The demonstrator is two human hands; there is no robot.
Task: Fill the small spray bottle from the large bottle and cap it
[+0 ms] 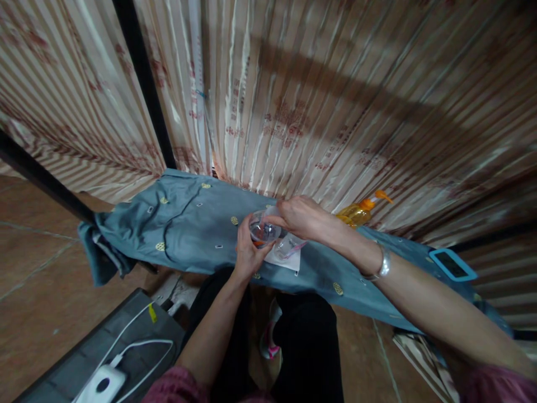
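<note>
Near the middle of the view, my left hand [247, 251] is wrapped round a clear plastic cup [268, 234], tilted so that its open mouth faces me. Something orange shows low on the cup, too small to name. My right hand [300, 215] is closed at the cup's right rim, its thumb and fingers pinched together there; whatever they hold is hidden. Just below my right hand, a second clear plastic piece [289, 246] with a pinkish edge lies on a white sheet [287, 261]. The sheet rests on the blue-grey cloth [201, 229].
An orange pump bottle [356, 212] is behind my right forearm. A blue-framed device with a dark screen [453, 264] lies at the cloth's right end. Pleated curtains [293, 112] hang close behind. At lower left, a white power bank [103, 383] with cables lies on a dark surface.
</note>
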